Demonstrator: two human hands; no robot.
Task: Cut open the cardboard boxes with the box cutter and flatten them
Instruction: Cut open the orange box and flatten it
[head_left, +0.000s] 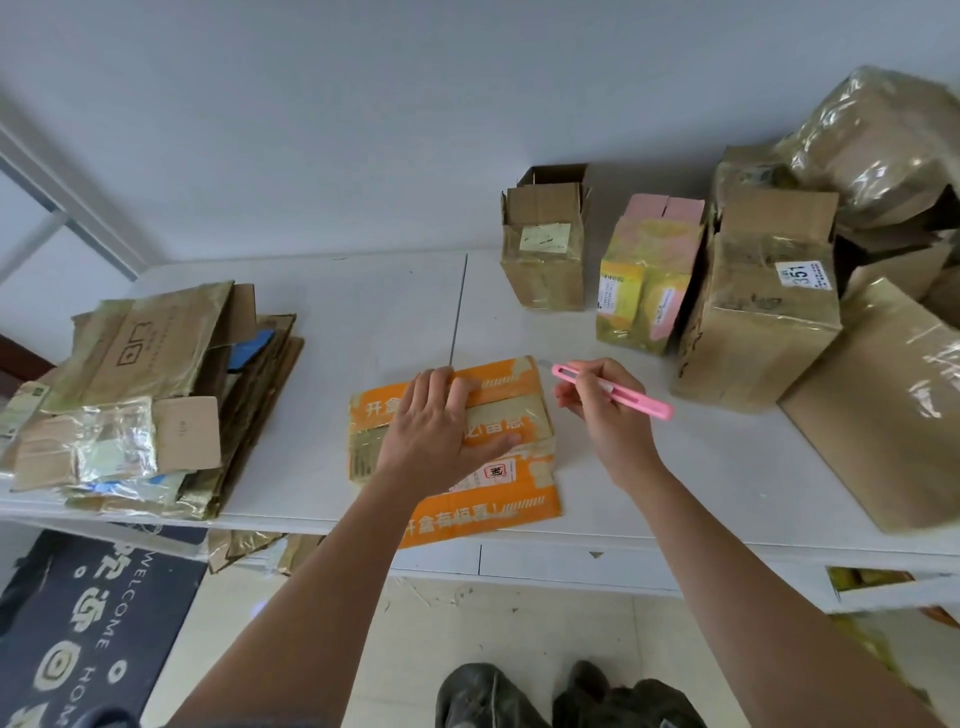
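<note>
Orange taped cardboard box lies flattened at surface's 6 o'clock edge. Left hand spread flat, pinning it, likely to steady cut. Right hand pinches pink box cutter at box's 3 o'clock, blade clear. Flattened stack at 9 o'clock; uncut boxes at 2 o'clock.

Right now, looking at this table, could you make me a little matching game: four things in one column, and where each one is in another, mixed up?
Things:
1. orange box
2. pink box cutter
3. flattened cardboard stack
4. box labelled 351

Places:
A. piled at the table's left end
B. held in the right hand
C. standing among boxes on the right
D. flat under the left hand

Pairs: 1-D, 2-B, 3-A, 4-C
</note>
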